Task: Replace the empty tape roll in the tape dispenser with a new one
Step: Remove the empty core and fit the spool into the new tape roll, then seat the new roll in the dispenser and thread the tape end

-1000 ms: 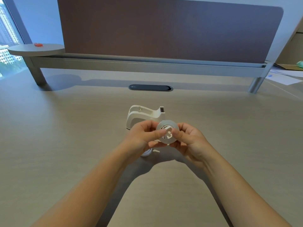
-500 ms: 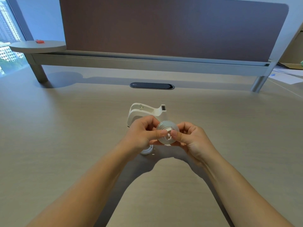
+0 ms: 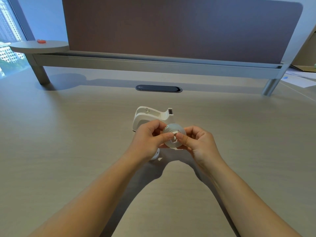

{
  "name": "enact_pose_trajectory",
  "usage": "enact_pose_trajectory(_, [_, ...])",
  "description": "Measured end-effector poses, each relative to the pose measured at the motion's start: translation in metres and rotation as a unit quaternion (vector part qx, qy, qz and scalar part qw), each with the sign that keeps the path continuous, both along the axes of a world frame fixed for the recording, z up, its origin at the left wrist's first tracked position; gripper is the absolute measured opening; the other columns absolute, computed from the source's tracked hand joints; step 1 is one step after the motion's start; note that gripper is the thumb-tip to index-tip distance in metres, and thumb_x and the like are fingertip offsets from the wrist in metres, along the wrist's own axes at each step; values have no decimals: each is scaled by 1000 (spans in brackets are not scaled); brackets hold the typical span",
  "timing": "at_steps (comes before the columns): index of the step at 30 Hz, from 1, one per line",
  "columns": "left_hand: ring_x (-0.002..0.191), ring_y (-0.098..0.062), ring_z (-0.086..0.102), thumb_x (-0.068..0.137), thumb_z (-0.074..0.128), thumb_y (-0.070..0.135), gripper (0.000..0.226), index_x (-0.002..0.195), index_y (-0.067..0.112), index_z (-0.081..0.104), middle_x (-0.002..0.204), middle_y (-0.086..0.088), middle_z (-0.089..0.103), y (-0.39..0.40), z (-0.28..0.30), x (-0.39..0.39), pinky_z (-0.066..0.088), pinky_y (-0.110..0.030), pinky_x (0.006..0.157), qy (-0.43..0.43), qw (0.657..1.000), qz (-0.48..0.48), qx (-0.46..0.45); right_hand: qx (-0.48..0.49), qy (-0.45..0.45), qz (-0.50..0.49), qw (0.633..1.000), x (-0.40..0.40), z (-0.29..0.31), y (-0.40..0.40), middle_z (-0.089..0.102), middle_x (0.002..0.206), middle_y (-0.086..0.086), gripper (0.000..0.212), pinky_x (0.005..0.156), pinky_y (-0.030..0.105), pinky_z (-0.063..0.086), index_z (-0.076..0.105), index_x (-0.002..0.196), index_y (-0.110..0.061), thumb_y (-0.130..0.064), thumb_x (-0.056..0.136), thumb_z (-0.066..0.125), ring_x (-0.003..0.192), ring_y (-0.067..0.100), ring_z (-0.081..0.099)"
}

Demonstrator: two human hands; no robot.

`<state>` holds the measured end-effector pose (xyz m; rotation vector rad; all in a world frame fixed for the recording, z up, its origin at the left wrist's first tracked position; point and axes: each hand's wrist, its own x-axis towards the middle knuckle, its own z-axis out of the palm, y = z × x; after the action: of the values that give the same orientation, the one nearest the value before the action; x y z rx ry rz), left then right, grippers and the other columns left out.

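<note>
A clear tape roll (image 3: pixel 174 142) with a white plastic hub in its centre is held between both hands just above the desk. My left hand (image 3: pixel 147 142) pinches its left side and my right hand (image 3: pixel 198 146) its right side, both thumbs pressing on the hub. Behind the hands the white tape dispenser (image 3: pixel 148 117) stands on the desk with its cradle bare and its cutter pointing right. A small white round piece (image 3: pixel 156 155) lies on the desk under my left hand, mostly hidden.
A dark oval cable slot (image 3: pixel 159 88) sits in the desk beyond the dispenser. A brown divider panel (image 3: pixel 171 28) on a grey rail closes the back. A round shelf (image 3: pixel 39 47) with a small red object is far left; papers (image 3: pixel 301 79) lie far right.
The roll has tilted a little between my fingers and both thumbs have shifted on the hub. The hands stay in the same spot in front of the dispenser.
</note>
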<state>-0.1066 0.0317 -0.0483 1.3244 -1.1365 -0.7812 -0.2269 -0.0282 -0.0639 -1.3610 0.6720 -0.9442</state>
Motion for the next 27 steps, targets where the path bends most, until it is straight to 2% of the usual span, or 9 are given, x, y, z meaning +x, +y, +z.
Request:
enact_pose_trajectory(5, [71, -7, 60, 77, 59, 5, 18, 91, 16, 60, 79, 2, 62, 1, 2, 1, 52, -11, 63, 16, 1000, 12, -18, -20, 2, 8, 1000, -1, 8, 5, 67, 70, -4, 13, 58, 14, 55, 63, 73, -21, -9, 76, 63, 66, 9, 65])
enact_pose_trajectory(8, [90, -15, 61, 77, 61, 8, 32, 107, 17, 55, 95, -4, 62, 2, 2, 6, 53, -21, 77, 16, 999, 45, -15, -98, 14, -28, 995, -2, 10, 12, 67, 69, -8, 18, 55, 10, 50, 63, 72, -25, -8, 74, 66, 64, 1, 64])
enact_pose_trajectory(10, [94, -17, 62, 77, 60, 7, 30, 105, 17, 54, 102, -8, 62, 3, 5, 8, 55, -23, 78, 31, 999, 29, -5, -153, 23, -52, 987, -2, 11, 15, 64, 75, -7, 22, 57, 8, 49, 61, 73, -27, -6, 73, 67, 67, -2, 62])
enact_pose_trajectory(13, [73, 0, 65, 78, 58, 4, 20, 94, 15, 58, 86, 0, 64, 7, 9, 13, 53, -11, 65, 35, 999, -26, 3, -166, 16, -53, 985, 0, 13, 14, 63, 81, -7, 30, 63, 9, 51, 57, 78, -32, -4, 73, 66, 73, -2, 62])
enact_pose_trajectory(15, [65, 4, 63, 78, 58, 2, 14, 87, 12, 61, 80, 0, 63, 8, 12, 20, 51, -9, 61, 6, 1000, -20, 1, -152, 15, -38, 987, 3, 15, 11, 63, 81, -7, 30, 64, 9, 51, 56, 78, -31, -2, 73, 65, 73, 3, 63])
enact_pose_trajectory(18, [69, -6, 61, 78, 57, 4, 13, 81, 16, 62, 78, 0, 63, 6, 19, 34, 50, -10, 62, -50, 998, 38, -16, -158, 54, -25, 986, 13, 15, 8, 62, 88, -8, 24, 64, 12, 51, 56, 83, -31, -9, 78, 62, 87, 10, 60])
enact_pose_trajectory(21, [81, -16, 58, 80, 57, 9, 15, 94, 10, 62, 86, -6, 63, -3, 26, 58, 49, -24, 75, -106, 988, 107, -18, -121, 88, -68, 986, 24, 16, 0, 53, 102, -7, 20, 62, 19, 43, 53, 94, -31, -15, 82, 58, 97, 13, 50])
enact_pose_trajectory(24, [78, -14, 55, 81, 56, 10, 13, 93, 10, 59, 82, -1, 60, -16, 29, 79, 45, -24, 75, -156, 980, 121, -8, -200, 181, -103, 957, 36, 15, -18, 45, 113, -4, 33, 76, 13, 36, 50, 113, -22, -17, 82, 59, 101, 8, 40])
enact_pose_trajectory(27, [75, -8, 52, 83, 54, 12, 13, 95, 10, 59, 76, 8, 55, -29, 28, 90, 42, -18, 71, -195, 974, 119, 5, -228, 229, -89, 942, 48, 12, -34, 40, 128, 1, 48, 90, 22, 31, 43, 124, -18, -18, 80, 62, 108, 8, 35])
